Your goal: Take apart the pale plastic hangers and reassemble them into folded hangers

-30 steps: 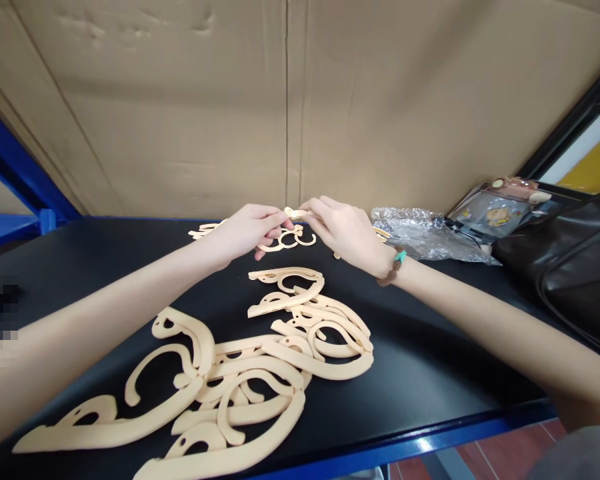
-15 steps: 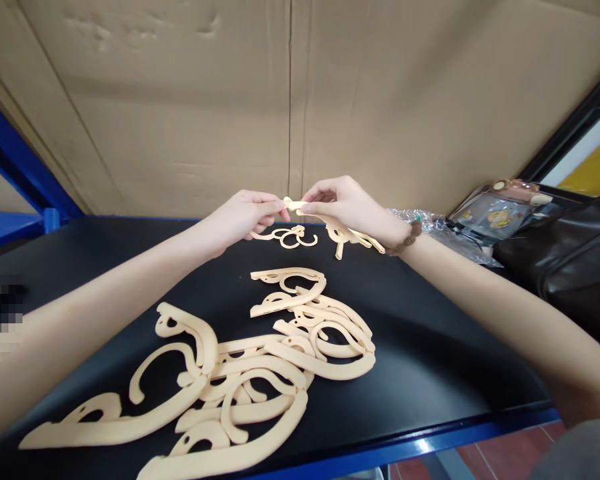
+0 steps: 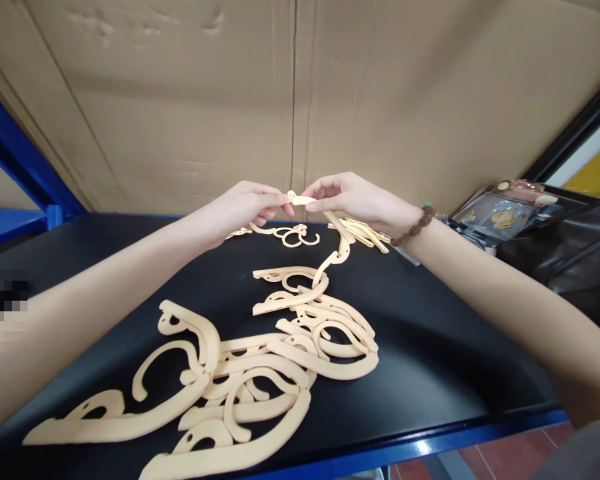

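Note:
A cream plastic hanger piece [image 3: 303,200] is held up between my two hands above the far part of the black table. My left hand [image 3: 260,202] pinches its left end with thumb and fingertips. Thumb and fingers of my right hand [image 3: 347,197] close on its other side, and a jointed cream arm hangs below that hand. Under the hands lie several curved cream pieces [image 3: 294,235] at the back. A pile of folding cream hangers [image 3: 260,367] spreads over the middle and near left of the table, some overlapping.
Several slim cream pieces [image 3: 365,233] lie below my right wrist. Clear plastic packaging [image 3: 500,213] and a dark leather bag [image 3: 565,247] sit at the right. A cardboard wall [image 3: 205,100] rises behind the black table [image 3: 430,373], with a blue frame at the left.
The held piece has turned, and its jointed arm now hangs lower beneath my right hand, towards the pile. My right hand has shifted slightly right. Both hands keep their hold.

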The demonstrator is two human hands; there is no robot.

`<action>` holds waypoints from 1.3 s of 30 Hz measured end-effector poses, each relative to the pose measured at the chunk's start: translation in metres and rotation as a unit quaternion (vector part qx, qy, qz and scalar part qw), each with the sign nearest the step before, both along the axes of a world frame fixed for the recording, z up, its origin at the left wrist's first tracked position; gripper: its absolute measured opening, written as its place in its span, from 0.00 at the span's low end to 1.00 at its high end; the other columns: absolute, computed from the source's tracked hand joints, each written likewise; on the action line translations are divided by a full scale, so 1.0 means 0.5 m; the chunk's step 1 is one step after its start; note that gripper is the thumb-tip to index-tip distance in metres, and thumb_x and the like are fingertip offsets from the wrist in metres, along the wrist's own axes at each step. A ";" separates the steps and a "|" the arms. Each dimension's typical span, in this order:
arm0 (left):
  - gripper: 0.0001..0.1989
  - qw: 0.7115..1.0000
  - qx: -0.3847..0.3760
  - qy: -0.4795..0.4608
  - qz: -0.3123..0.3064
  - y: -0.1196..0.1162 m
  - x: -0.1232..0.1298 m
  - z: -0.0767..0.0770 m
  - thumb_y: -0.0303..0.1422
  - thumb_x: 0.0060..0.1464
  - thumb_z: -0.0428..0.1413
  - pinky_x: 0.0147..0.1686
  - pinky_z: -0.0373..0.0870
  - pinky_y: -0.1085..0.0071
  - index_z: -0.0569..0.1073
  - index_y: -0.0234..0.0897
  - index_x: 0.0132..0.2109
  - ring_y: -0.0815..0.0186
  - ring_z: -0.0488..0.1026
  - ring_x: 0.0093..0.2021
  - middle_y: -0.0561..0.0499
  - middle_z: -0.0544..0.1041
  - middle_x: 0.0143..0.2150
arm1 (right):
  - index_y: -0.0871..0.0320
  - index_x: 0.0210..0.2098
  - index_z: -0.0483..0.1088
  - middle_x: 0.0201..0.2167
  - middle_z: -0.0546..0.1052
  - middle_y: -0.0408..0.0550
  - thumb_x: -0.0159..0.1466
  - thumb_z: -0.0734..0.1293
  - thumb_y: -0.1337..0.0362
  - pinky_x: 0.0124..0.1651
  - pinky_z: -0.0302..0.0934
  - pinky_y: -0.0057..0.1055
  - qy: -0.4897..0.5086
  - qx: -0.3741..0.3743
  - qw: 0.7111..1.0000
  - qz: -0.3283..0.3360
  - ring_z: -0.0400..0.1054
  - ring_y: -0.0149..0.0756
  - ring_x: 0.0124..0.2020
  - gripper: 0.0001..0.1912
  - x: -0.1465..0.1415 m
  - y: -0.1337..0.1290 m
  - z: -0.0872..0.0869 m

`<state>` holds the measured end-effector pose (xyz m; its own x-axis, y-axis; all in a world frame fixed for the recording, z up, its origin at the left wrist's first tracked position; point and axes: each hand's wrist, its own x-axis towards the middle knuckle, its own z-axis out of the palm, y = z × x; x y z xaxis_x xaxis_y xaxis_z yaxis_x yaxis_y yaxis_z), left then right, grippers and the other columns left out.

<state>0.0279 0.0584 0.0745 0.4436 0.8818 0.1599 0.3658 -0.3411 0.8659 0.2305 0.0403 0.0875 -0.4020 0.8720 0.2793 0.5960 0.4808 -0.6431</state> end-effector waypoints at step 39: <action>0.24 0.969 -0.216 -0.107 -0.062 -0.010 0.075 -0.069 0.46 0.65 0.40 0.42 0.72 0.69 0.73 0.32 0.42 0.62 0.75 0.40 0.42 0.78 0.40 | 0.60 0.45 0.64 0.39 0.74 0.49 0.65 0.56 0.73 0.43 0.69 0.30 0.323 0.112 0.919 -0.198 0.73 0.28 0.36 0.11 0.102 0.033 -0.080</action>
<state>0.0655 0.0536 0.0398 0.5476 0.8292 -0.1124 0.1424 0.0400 0.9890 0.2817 0.0569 0.0476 0.2475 0.8059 0.5378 0.2818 0.4712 -0.8358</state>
